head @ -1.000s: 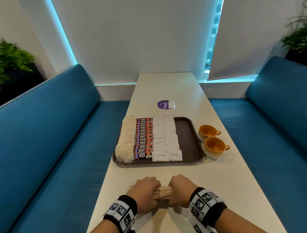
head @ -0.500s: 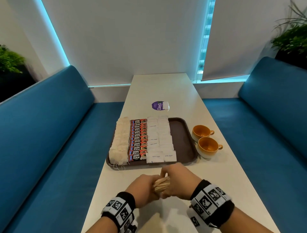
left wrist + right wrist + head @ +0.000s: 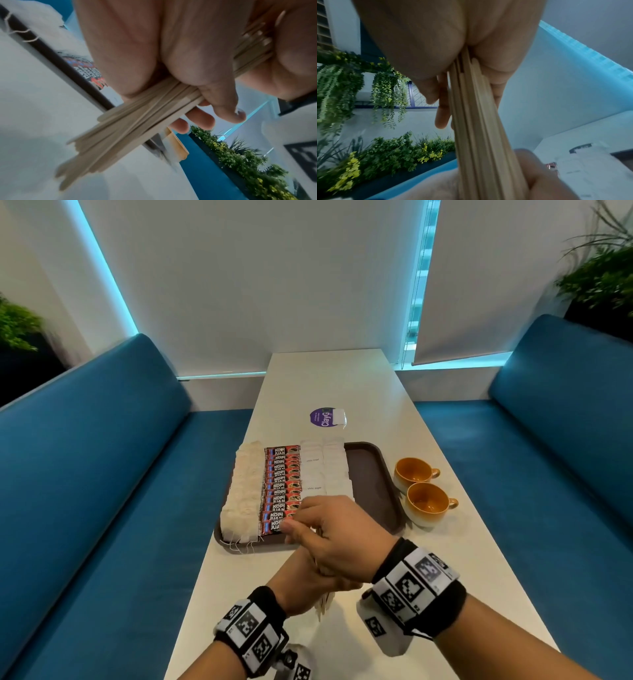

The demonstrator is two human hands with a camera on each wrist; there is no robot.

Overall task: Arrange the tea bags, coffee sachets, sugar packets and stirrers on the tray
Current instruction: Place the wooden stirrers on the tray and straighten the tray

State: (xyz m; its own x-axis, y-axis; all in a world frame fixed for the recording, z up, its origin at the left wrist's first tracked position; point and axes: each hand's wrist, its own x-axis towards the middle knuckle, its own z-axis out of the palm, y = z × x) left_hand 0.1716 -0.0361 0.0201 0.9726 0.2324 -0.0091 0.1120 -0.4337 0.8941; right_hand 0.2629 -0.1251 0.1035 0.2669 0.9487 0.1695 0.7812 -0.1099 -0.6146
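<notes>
Both my hands, left hand (image 3: 310, 583) under right hand (image 3: 337, 537), are squeezing 1 bunch of stirrers (image 3: 130, 121), with the tray (image 3: 373, 484) just past my fingers.

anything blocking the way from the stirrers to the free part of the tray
Nothing visible does. Both hands, left and right, grip the stirrers just short of the tray. Its right strip is bare, sugar packets lie to its left, and the cups stand off the tray to the right.
</notes>
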